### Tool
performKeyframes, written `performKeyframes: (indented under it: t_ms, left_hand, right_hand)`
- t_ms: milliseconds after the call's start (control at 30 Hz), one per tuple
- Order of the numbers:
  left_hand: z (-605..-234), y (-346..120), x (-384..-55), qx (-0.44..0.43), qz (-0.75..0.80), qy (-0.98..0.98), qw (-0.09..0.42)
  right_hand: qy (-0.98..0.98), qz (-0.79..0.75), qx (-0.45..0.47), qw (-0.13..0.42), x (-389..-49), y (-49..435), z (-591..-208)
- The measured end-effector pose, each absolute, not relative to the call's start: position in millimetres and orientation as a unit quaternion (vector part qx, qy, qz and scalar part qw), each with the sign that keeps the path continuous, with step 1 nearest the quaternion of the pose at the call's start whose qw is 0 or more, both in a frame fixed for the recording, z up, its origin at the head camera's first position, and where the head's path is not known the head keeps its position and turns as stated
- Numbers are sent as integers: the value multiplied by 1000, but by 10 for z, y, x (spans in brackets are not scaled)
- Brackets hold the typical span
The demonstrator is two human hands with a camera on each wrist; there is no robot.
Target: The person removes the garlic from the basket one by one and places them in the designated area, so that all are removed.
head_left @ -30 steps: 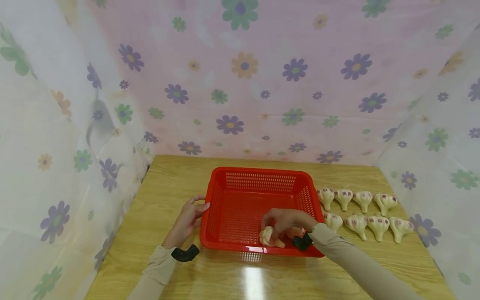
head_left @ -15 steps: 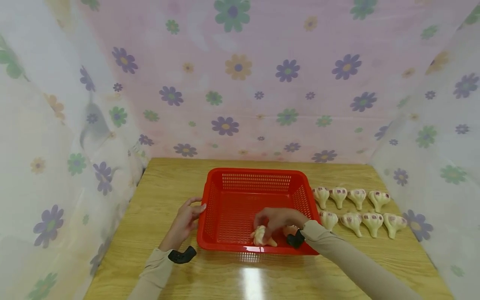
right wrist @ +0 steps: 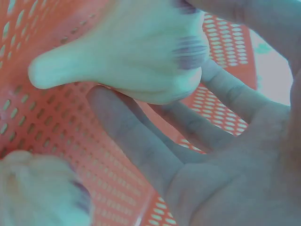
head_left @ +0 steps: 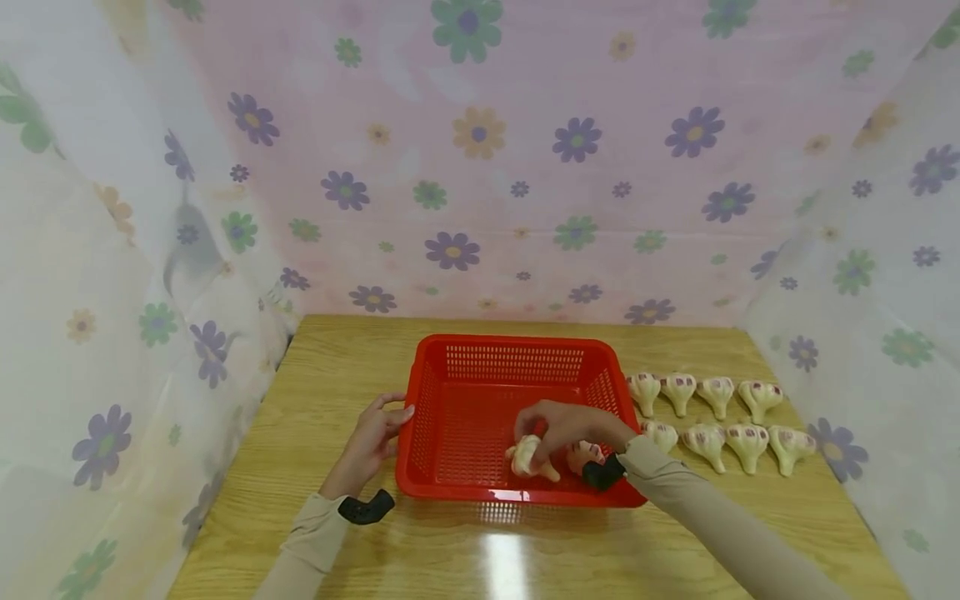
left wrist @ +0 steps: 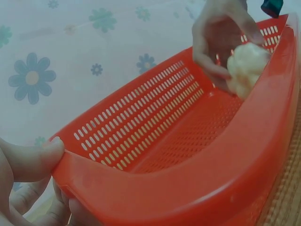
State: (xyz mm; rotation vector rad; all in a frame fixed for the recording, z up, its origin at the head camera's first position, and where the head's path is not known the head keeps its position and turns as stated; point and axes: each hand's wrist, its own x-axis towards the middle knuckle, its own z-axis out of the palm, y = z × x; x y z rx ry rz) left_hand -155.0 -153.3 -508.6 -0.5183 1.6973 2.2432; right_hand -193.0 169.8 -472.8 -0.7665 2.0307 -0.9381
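Note:
My right hand (head_left: pixel 558 423) reaches into the front part of a red plastic basket (head_left: pixel 487 340) and grips a garlic bulb (head_left: pixel 527 457) between thumb and fingers. Seen from the right wrist, this garlic bulb (right wrist: pixel 136 52) has purple streaks and a thick stem pointing left. A second garlic bulb (right wrist: pixel 44 193) lies lower in the basket, partly behind my right wrist in the head view. My left hand (head_left: pixel 371 433) holds the basket's left rim, thumb on top (left wrist: pixel 35 160) and fingers curled underneath.
Two rows of garlic bulbs (head_left: pixel 716 396) lie on the wooden table (head_left: pixel 337 358) to the right of the basket, the nearest ones close to its wall. Flower-printed cloth (head_left: pixel 480 192) hangs behind and on both sides.
My right hand has raised the garlic bulb slightly off its earlier spot near the basket's front wall. The left hand keeps its hold on the rim. The head view has shifted a little.

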Motion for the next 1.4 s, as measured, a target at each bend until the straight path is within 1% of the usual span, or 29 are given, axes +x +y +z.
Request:
performKeyframes:
  t_ms: [367, 633, 1067, 1400]
  left_hand:
    - [-5088, -1556, -1557, -191, 775, 586, 138]
    - [-5102, -1564, -1546, -180, 776, 587, 140]
    - [-5074, -1570, -1536, -175, 779, 584, 146]
    - [-5069, -1547, -1545, -173, 779, 584, 148]
  right_hand:
    - [776, -455, -267, 345, -1977, 2117, -4438]
    - [807, -432, -260, 308, -1996, 2410, -4244]
    - [806, -449, -250, 293, -1860, 2692, -4074]
    - [805, -471, -213, 291, -1718, 3000, -4046]
